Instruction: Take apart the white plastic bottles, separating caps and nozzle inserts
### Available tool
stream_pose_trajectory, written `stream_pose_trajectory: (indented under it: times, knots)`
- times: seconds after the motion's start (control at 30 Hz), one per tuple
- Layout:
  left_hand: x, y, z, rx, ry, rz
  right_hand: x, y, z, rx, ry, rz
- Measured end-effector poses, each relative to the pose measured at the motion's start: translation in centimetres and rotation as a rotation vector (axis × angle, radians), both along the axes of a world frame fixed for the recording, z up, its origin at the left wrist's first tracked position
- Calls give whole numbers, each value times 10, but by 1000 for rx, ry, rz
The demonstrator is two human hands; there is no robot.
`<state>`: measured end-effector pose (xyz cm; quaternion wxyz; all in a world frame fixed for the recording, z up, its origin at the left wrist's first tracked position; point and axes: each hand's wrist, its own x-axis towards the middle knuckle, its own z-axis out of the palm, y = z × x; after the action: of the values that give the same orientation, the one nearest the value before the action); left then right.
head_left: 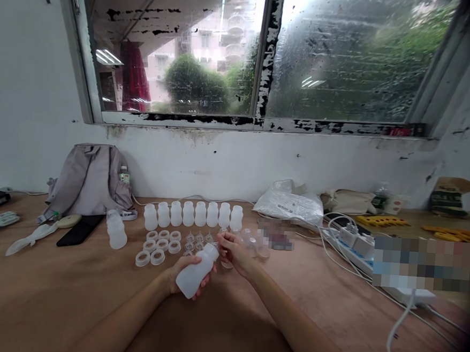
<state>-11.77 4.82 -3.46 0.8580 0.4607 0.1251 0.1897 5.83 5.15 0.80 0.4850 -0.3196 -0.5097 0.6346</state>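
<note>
Grip, L hand (175,274): fingers wrapped round a frosted bottle (192,278), held tilted above the tabletop (330,306), neck up toward R. R hand (235,254) is just beside the neck, fingertips pinched together; can't tell from my feed if they hold anything. Just beyond I've got clear teat-like pcs (199,238), w/ translucent rings (163,247) to their L and a row of 8 bottles (200,215) behind. Further out: grey backpack (85,181) back L, plastic bag (291,204) back R, pwr strip (363,263) on R.
</note>
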Motion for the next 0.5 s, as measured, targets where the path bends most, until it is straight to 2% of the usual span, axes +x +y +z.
stream_pose_trajectory:
  times: [0.17, 0.5]
  knots:
    - [0, -2, 2, -2, -2, -2, 1, 2, -1, 34, 30, -15]
    - [-1, 1, -4, -10, -27, 25, 1, 1, 5, 69, 115, -107]
